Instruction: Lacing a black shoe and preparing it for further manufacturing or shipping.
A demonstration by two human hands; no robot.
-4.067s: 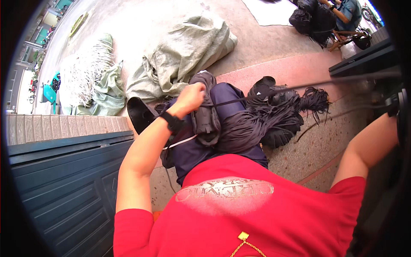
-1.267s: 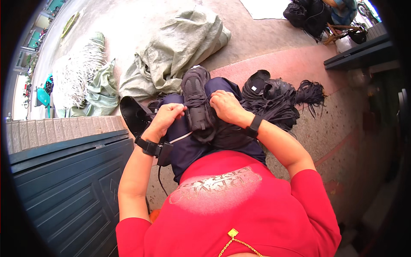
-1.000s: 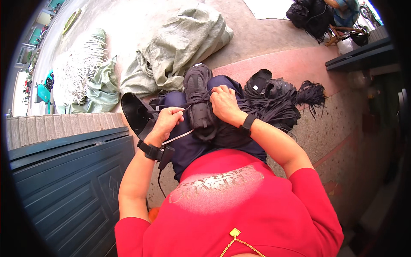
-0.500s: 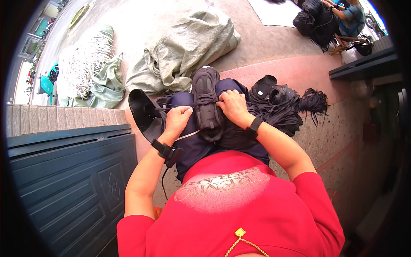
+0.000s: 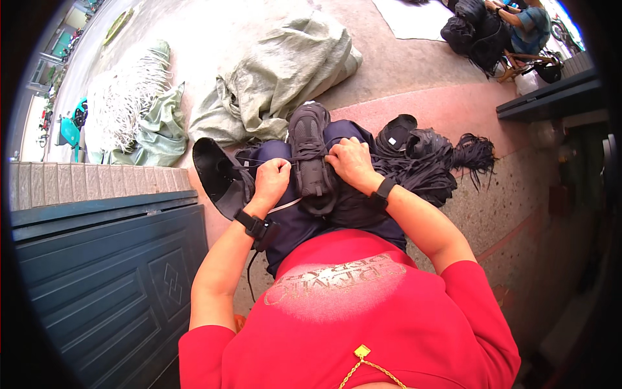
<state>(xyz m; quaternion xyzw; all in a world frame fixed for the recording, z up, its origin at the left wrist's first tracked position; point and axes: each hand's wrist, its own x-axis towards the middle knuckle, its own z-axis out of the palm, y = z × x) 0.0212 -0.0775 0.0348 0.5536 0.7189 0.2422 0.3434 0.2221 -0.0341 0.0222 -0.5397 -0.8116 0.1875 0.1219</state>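
A dark trainer (image 5: 312,176) rests across my lap, sole down, its laces crossing over the upper. Beside its left edge, my left hand (image 5: 271,180) is closed in a pinch on a thin dark shoelace (image 5: 249,163), whose strand stretches leftward. My right hand (image 5: 353,162) lies against the trainer's right edge, fingers bent and closed at the laces; its fingertips partly hide what they pinch. A pale strip (image 5: 285,205) runs from below my left wrist toward the trainer.
Another dark shoe or shoe part (image 5: 214,175) lies left of my knees. Bundles of black laces (image 5: 427,159) sit at the right. Beyond are a grey-green sack (image 5: 278,78), white laces (image 5: 133,91), a blue door panel (image 5: 110,279) and a person (image 5: 530,29).
My left hand has turned slightly upward beside the trainer, still pinching the lace. The right hand and the trainer have hardly moved.
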